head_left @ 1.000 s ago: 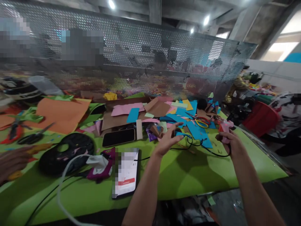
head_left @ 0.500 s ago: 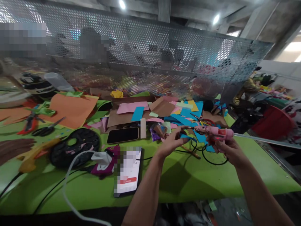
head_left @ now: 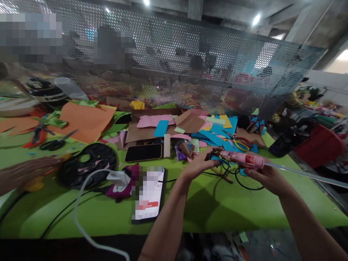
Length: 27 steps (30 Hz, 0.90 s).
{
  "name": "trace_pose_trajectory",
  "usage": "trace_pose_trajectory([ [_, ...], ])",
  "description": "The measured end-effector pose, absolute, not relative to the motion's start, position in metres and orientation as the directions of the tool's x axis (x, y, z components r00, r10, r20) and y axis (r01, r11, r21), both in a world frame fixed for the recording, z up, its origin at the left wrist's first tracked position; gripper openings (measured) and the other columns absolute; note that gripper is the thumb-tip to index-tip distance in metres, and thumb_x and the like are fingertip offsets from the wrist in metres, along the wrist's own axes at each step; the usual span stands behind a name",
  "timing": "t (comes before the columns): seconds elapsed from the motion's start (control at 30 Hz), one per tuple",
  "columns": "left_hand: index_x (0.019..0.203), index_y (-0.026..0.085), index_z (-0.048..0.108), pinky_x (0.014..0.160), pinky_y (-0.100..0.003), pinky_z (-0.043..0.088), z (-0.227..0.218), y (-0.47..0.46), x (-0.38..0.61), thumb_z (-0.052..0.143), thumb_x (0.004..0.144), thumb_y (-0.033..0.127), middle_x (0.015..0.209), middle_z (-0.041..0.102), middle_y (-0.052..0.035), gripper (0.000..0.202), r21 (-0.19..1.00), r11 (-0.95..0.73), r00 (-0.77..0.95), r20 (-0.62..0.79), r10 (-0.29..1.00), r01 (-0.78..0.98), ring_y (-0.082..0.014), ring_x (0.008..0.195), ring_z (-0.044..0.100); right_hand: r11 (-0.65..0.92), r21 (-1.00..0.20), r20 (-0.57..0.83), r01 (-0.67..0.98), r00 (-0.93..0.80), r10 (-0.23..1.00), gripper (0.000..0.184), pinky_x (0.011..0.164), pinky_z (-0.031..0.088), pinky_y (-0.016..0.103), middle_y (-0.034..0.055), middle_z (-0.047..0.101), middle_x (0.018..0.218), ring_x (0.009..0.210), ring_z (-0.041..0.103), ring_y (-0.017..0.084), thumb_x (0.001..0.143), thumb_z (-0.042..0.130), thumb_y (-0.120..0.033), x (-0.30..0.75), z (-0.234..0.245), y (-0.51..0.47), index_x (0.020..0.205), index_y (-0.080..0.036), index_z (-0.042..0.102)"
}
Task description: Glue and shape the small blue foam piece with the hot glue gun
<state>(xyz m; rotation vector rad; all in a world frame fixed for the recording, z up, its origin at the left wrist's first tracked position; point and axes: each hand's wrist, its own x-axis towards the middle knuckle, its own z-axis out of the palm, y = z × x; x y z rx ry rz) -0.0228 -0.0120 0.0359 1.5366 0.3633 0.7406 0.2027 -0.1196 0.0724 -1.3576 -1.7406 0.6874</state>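
In the head view my right hand [head_left: 268, 177] is closed around a pink hot glue gun [head_left: 241, 159], which lies nearly level with its nozzle toward my left hand. A long clear glue stick [head_left: 301, 173] juts from its back end to the right. My left hand [head_left: 199, 165] pinches a small blue paper piece [head_left: 216, 159] close by the nozzle. The nozzle tip is partly hidden at the left fingers, so I cannot tell whether it touches the paper. A black cord loops below the glue gun, over the green table [head_left: 217, 210].
At left another person's hand [head_left: 24, 172] covers a yellow glue gun [head_left: 34, 185]. Nearby lie black scissors [head_left: 58, 142], a black palette [head_left: 95, 159], a lit phone [head_left: 152, 197] and a dark phone [head_left: 143, 153]. Yellow-red scissors [head_left: 241, 144] rest among paper scraps before a perforated metal screen [head_left: 168, 58].
The pink glue gun has shifted slightly left with my right hand, its nozzle nearer the left fingers. At left, the other person's hand has moved over the yellow glue gun.
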Motion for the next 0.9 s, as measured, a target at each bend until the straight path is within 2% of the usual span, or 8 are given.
trace_pose_trajectory([
  [0.23, 0.117, 0.016, 0.06, 0.108, -0.042, 0.035, 0.0379, -0.0121, -0.0227, 0.064, 0.074, 0.034, 0.128, 0.059, -0.0115, 0.047, 0.97, -0.143, 0.737, 0.241, 0.631, -0.195, -0.0311, 0.126, 0.049, 0.356, -0.679, 0.313, 0.642, -0.185, 0.931, 0.029, 0.078, 0.057, 0.032, 0.0059, 0.072, 0.103, 0.09, 0.068, 0.024, 0.085, 0.066, -0.043, 0.2071, 0.0752, -0.1193, 0.107, -0.024, 0.071],
  [0.53, 0.121, 0.019, 0.058, 0.108, -0.045, 0.035, 0.0295, -0.0083, -0.0202, 0.065, 0.076, 0.038, 0.131, 0.058, -0.0117, 0.05, 0.972, -0.169, 0.743, 0.233, 0.628, -0.162, -0.0315, 0.126, 0.048, 0.382, -0.596, 0.331, 0.706, -0.218, 0.918, 0.022, 0.075, 0.054, 0.031, 0.0046, 0.069, 0.094, 0.086, 0.064, 0.022, 0.088, 0.062, -0.038, 0.2066, 0.0743, -0.1169, 0.103, -0.024, 0.069],
  [0.77, 0.119, 0.019, 0.059, 0.108, -0.044, 0.035, 0.0331, -0.0102, -0.021, 0.065, 0.076, 0.038, 0.129, 0.059, -0.0106, 0.047, 0.97, -0.149, 0.743, 0.244, 0.623, -0.194, -0.0314, 0.126, 0.048, 0.37, -0.556, 0.359, 0.744, -0.186, 0.914, 0.024, 0.062, 0.048, 0.027, 0.0026, 0.062, 0.08, 0.071, 0.057, 0.018, 0.087, 0.063, -0.046, 0.2031, 0.0777, -0.1174, 0.084, -0.021, 0.065],
  [0.9, 0.117, 0.018, 0.059, 0.106, -0.043, 0.036, 0.0363, -0.0113, -0.0221, 0.063, 0.076, 0.035, 0.127, 0.059, -0.0109, 0.044, 0.971, -0.16, 0.741, 0.239, 0.628, -0.178, -0.0304, 0.123, 0.05, 0.382, -0.518, 0.376, 0.766, -0.197, 0.905, 0.025, 0.06, 0.046, 0.027, 0.0018, 0.059, 0.077, 0.069, 0.054, 0.017, 0.087, 0.063, -0.046, 0.2018, 0.0804, -0.1183, 0.081, -0.022, 0.062],
])
